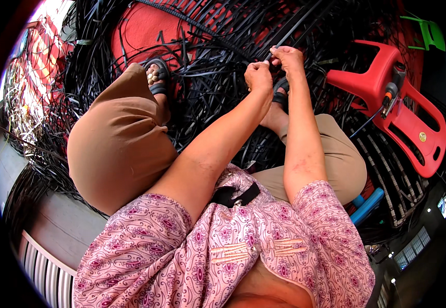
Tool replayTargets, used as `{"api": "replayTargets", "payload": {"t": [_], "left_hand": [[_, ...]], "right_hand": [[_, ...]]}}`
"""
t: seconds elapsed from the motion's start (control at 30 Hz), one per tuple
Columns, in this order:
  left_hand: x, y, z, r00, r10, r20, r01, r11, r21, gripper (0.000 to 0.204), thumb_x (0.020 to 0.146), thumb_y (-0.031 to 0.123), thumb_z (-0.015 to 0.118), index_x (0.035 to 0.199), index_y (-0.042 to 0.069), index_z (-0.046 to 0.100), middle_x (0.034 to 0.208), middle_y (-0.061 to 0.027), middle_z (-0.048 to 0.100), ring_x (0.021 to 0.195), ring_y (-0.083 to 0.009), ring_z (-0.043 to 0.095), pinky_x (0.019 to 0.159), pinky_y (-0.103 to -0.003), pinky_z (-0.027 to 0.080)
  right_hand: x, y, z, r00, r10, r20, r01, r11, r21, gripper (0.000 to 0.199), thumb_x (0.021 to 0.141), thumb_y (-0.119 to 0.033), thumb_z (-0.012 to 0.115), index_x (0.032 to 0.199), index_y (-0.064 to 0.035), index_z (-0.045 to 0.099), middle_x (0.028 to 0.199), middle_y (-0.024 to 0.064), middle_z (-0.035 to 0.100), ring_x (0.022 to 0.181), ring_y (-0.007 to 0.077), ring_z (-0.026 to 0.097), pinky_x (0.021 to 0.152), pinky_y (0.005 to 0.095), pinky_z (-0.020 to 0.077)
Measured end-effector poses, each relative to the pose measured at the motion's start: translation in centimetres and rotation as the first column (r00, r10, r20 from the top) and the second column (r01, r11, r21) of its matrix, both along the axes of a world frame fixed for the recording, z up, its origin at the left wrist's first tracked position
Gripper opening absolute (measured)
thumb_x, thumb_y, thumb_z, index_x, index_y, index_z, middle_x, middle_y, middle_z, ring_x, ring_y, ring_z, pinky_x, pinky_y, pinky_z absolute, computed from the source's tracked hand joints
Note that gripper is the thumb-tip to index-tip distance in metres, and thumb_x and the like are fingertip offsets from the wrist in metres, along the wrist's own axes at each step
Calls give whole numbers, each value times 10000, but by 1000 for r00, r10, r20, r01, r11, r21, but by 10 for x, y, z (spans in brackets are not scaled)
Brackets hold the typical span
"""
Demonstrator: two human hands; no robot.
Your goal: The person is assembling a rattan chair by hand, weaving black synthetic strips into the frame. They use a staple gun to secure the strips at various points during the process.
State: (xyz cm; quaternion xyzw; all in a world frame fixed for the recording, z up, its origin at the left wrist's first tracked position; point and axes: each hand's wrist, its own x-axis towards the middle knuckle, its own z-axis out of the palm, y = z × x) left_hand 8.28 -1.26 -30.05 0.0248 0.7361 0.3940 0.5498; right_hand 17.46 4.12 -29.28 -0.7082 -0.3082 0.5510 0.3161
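Note:
Both hands are out in front of me, close together above a tangled heap of flat black strips (202, 87). My left hand (259, 77) is closed, with thumb and fingers pinching a dark strip. Just right of it and slightly farther off, my right hand (289, 57) pinches what looks like the same strip (297, 28), which runs away up and to the right. Its part between the fingers is mostly hidden. A sandalled foot shows below my hands, and the other sandalled foot (156, 77) stands to the left among the strips.
At the right stands a red plastic chair (364, 84) with a dark tool with an orange ring (390, 95) on it and a cable trailing off. Beyond is a green chair (431, 35). A blue seat edge (368, 205) shows near my right leg. Red material (146, 31) lies under the strips.

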Motion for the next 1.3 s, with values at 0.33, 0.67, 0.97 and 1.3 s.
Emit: {"api": "replayTargets", "payload": {"t": [0.33, 0.67, 0.97, 1.3], "left_hand": [[-3, 2, -1, 993, -92, -77, 88, 995, -52, 149, 830, 144, 763, 836, 20, 680, 757, -53, 660, 623, -147, 586, 544, -318, 476], [-14, 1, 10, 960, -224, -169, 208, 972, -106, 154, 806, 177, 773, 841, 43, 705, 806, -84, 700, 718, -192, 647, 653, -348, 511], [-19, -4, 10, 947, -253, -196, 237, 966, -104, 194, 785, 216, 788, 868, 49, 733, 833, -94, 716, 784, -209, 659, 749, -348, 508], [-26, -9, 10, 939, -280, -199, 262, 959, -112, 187, 785, 223, 786, 864, 59, 742, 832, -82, 717, 788, -204, 661, 752, -344, 509]], "right_hand": [[2, 4, -12, 996, 35, 79, -31, 998, -59, 156, 815, -113, 801, 859, -11, 690, 731, 57, 697, 503, 87, 593, 419, 212, 361], [-7, 12, 6, 920, 185, 345, -117, 971, -209, 209, 799, -144, 821, 841, 6, 681, 700, 63, 688, 490, 99, 558, 454, 242, 431], [-5, 5, 4, 935, 186, 300, -137, 974, -178, 210, 794, -173, 824, 805, -10, 692, 677, 40, 665, 490, 89, 537, 455, 234, 427], [-5, 4, 10, 934, 237, 267, -189, 963, -193, 217, 808, -208, 807, 807, -14, 711, 668, 34, 675, 488, 87, 569, 453, 244, 423]]}}
